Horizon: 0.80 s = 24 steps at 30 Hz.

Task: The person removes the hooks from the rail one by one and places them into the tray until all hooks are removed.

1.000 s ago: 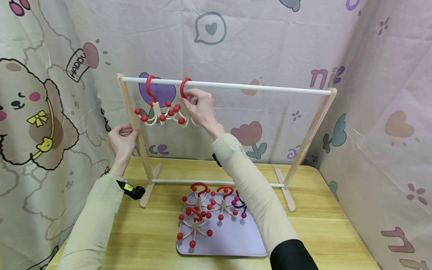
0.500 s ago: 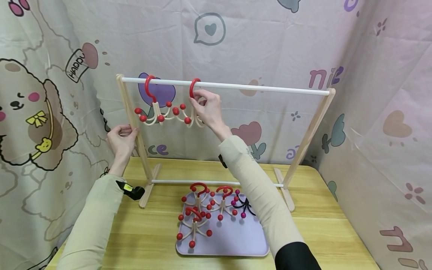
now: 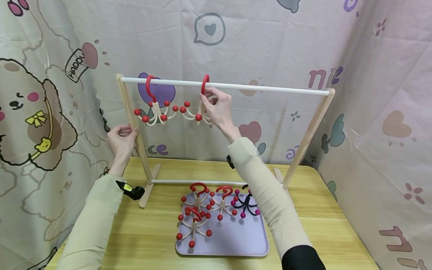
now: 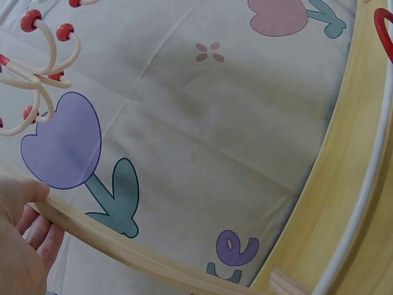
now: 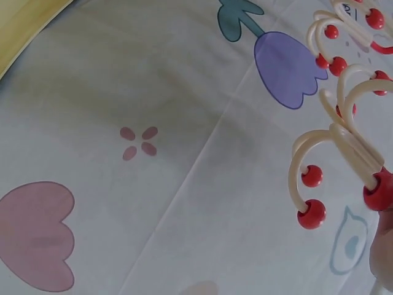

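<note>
My right hand [image 3: 217, 107] pinches the base of the red hook on a cream multi-arm hanger [image 3: 200, 112], whose curved arms end in red balls. That hook loops over the white rod [image 3: 270, 88] at the top of a wooden rack. Further left on the rod hangs a matching hanger [image 3: 156, 112]. My left hand [image 3: 122, 140] grips the rack's left post [image 3: 141, 150] between thumb and fingers; in the left wrist view the fingers [image 4: 46, 236] wrap around the wood. At the right edge of the right wrist view, part of the right hand [image 5: 382, 252] shows below the gripped hanger.
A lilac tray [image 3: 236, 240] lies on the wooden table [image 3: 141, 232] in front of the rack. On it stand three cream hangers [image 3: 194, 225] with red hooks, and a black hanger [image 3: 245, 204] with magenta balls, partly behind the right sleeve. Printed curtains [image 3: 216, 48] surround the table.
My right hand has moved to the right along the rod with the gripped hanger, widening the gap to the left hanger. More of the black hanger shows. The left hand stays on the post.
</note>
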Each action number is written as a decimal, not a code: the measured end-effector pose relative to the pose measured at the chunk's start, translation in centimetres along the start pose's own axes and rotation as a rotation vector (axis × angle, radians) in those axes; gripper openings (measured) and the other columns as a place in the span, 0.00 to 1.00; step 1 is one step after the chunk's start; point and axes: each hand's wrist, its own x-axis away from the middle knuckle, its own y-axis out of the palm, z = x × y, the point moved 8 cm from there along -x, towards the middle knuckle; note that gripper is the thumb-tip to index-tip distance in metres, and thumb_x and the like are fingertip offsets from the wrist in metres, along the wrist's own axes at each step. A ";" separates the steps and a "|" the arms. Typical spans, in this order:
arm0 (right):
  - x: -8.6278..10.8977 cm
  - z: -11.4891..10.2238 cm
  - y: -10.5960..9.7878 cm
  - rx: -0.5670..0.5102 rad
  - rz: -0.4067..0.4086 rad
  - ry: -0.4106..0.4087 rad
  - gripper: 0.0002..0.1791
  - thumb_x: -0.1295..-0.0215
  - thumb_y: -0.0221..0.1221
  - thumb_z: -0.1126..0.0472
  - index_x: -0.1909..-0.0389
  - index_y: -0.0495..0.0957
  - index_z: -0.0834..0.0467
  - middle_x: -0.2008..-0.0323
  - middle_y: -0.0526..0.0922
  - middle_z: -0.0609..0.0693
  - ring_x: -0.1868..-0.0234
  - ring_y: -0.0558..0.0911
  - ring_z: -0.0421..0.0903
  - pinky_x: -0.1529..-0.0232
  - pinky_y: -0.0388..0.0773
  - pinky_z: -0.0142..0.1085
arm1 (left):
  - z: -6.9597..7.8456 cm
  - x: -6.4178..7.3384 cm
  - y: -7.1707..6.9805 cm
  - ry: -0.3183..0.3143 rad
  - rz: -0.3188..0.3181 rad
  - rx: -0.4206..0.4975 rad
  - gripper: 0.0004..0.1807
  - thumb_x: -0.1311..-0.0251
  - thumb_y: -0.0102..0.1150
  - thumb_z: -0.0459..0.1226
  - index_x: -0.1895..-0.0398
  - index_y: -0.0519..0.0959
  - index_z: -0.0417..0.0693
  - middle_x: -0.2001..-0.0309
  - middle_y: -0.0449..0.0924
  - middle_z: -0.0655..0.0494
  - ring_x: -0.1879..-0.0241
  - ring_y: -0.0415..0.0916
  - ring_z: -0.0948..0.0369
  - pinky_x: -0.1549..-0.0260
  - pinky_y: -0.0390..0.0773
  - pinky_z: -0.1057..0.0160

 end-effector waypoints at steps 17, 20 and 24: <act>1.4 0.8 -2.7 -0.127 0.024 0.093 0.10 0.32 0.59 0.67 0.55 0.81 0.69 0.63 0.86 0.65 0.69 0.87 0.57 0.69 0.80 0.25 | 0.0 -0.2 0.1 -0.005 0.001 -0.014 0.16 0.41 0.69 0.41 0.54 0.85 0.40 0.78 0.70 0.85 0.78 0.70 0.84 0.75 0.70 0.81; 1.9 1.2 -3.1 -0.152 0.017 0.147 0.10 0.31 0.59 0.66 0.53 0.81 0.67 0.61 0.86 0.64 0.67 0.87 0.55 0.71 0.80 0.27 | -0.1 -0.2 0.1 -0.005 0.002 -0.005 0.16 0.42 0.69 0.41 0.55 0.85 0.41 0.78 0.71 0.85 0.79 0.71 0.85 0.76 0.70 0.81; 2.7 1.4 -3.6 -0.182 0.006 0.176 0.11 0.31 0.60 0.66 0.52 0.81 0.67 0.61 0.87 0.64 0.69 0.86 0.47 0.74 0.79 0.29 | -0.1 -0.2 0.1 -0.010 0.003 -0.006 0.15 0.42 0.69 0.41 0.55 0.85 0.42 0.78 0.71 0.85 0.79 0.71 0.84 0.76 0.70 0.81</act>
